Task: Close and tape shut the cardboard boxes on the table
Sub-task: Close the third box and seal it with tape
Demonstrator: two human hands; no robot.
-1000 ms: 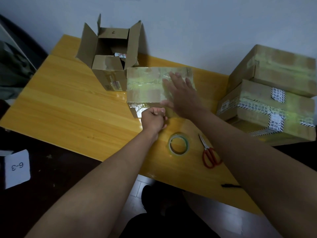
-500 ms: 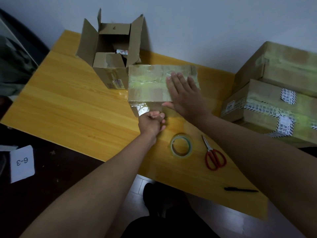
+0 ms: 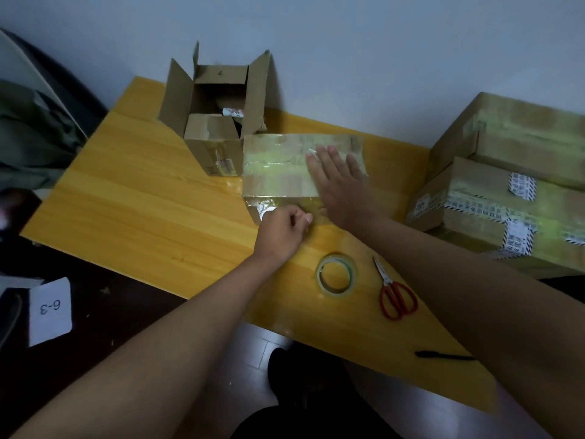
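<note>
Right hand point(image 3: 340, 182) is lying flat, fingers straight, on the taped box point(image 3: 285, 167) top, likely steadying it. Left hand point(image 3: 281, 231), fingers curled, is pressing its front face; any pinched tape end unclear. Open box point(image 3: 218, 122) is sitting just behind-left; tape roll point(image 3: 336, 277) and scissors point(image 3: 395, 293) near, front.

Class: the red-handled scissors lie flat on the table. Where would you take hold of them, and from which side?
Take the scissors by the red loops, coming from the near edge of the table. They lie flat and closed, loops toward the person and blades pointing away toward the boxes, so fingers stay clear of the tips.
</note>
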